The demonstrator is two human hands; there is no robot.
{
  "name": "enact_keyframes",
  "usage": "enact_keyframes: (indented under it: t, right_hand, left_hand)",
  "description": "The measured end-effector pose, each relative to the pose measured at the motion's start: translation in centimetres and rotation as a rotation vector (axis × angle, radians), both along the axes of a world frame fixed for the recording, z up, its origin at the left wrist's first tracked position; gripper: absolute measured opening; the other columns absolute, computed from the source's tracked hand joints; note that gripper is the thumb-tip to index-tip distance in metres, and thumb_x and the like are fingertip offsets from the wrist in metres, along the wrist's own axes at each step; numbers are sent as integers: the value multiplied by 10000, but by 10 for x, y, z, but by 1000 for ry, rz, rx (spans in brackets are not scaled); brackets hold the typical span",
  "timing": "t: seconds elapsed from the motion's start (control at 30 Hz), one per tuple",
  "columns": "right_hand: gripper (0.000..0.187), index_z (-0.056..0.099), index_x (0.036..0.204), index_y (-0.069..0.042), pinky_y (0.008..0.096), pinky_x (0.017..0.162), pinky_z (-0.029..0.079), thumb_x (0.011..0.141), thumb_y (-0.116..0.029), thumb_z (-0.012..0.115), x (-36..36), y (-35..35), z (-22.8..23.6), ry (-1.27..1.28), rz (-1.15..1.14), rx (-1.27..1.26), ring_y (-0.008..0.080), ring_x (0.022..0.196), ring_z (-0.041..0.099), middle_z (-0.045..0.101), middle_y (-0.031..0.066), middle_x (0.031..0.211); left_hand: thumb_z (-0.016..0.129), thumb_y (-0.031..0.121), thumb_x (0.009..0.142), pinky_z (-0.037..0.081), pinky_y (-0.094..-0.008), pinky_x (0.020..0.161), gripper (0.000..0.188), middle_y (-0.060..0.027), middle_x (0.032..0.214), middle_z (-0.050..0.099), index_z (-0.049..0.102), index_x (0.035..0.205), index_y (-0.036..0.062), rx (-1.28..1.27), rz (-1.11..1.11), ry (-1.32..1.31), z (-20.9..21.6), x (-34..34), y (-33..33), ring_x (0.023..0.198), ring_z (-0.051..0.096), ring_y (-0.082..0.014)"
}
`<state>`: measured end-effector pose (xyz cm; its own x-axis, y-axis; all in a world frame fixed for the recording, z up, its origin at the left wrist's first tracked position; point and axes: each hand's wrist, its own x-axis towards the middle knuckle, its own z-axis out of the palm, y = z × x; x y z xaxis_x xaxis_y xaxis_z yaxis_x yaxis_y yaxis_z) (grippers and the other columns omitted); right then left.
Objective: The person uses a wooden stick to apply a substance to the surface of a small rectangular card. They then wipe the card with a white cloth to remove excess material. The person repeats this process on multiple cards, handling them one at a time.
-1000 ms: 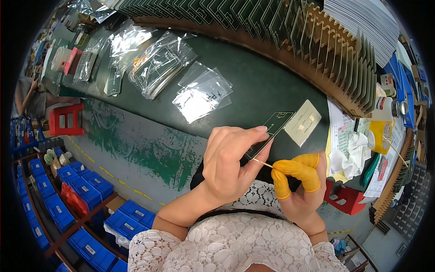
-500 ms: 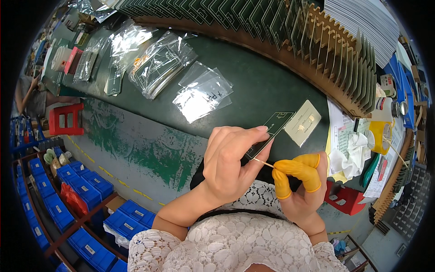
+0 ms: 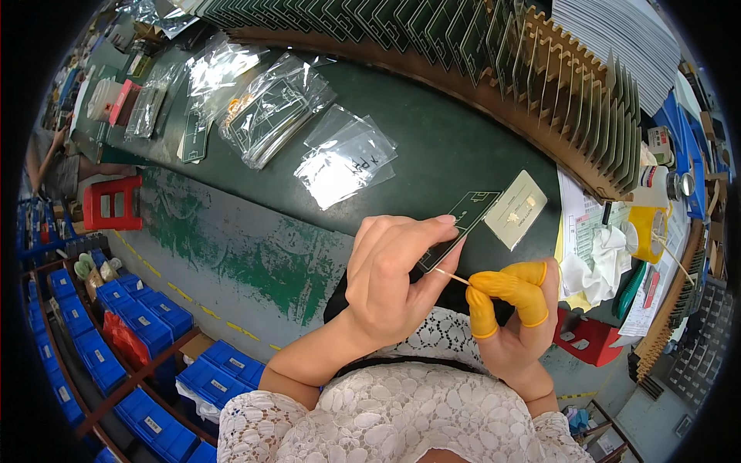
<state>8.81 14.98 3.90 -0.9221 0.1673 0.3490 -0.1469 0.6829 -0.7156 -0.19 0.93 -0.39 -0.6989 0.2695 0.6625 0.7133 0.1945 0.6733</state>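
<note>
My left hand (image 3: 394, 274) is closed on a thin dark green card (image 3: 472, 210) with pale line markings, gripped between thumb and fingers and tilted. My right hand (image 3: 515, 309) wears yellow finger cots on its thumb and two fingers. Between those cots it pinches a thin wooden stick (image 3: 454, 275), whose far tip reaches the card's lower edge. I cannot make out whether tip and card touch. Just beyond the held card, a pale cream card (image 3: 519, 211) with a small gold patch lies on the dark green tabletop (image 3: 432, 147).
Clear plastic bags (image 3: 347, 158) lie left of centre, beside bagged green cards (image 3: 270, 116). A slotted brown rack (image 3: 532, 96) of upright cards curves along the back and right. Crumpled white tissue (image 3: 598, 266) and a yellow tape roll (image 3: 647, 233) sit at right. Blue bins (image 3: 154, 424) stand lower left.
My right hand and the stick have shifted very slightly to the right. My left hand and the card stay where they were. At the far left, another person's arm has moved a little.
</note>
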Motion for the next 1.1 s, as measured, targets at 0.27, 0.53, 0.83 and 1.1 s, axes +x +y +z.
enact_keyframes:
  t: [0.27,0.53,0.83,1.1]
  right_hand:
    - [314,699,992,-70,334,659,404,703,-25,814,0,0,-3,13,-22,-5,252,778,506,584,71,888]
    - [316,699,984,-73,335,660,404,695,-21,816,-1,2,-3,15,-24,1,254,775,507,585,69,883]
    - [280,692,961,-65,336,660,416,712,-14,810,-2,6,0,52,-100,-4,245,758,521,595,66,864]
    - [218,679,939,-27,354,728,411,746,-1,776,4,52,-34,63,-363,171,270,813,522,587,89,883]
  left_hand:
    - [798,-123,708,467,-301,703,578,-114,886,712,498,1188,-4,3,-1,10,0,-1,1,755,631,-198]
    - [794,-125,712,475,-309,720,577,-112,886,713,493,1190,-3,-20,-3,-10,2,1,-1,758,631,-203]
    - [809,-86,696,476,-331,690,489,-120,921,709,574,1120,-18,54,-6,0,-2,2,-1,749,649,-250]
    - [751,-137,766,524,-242,710,528,-120,880,684,472,1201,-26,81,52,-234,12,-1,-2,732,641,-137]
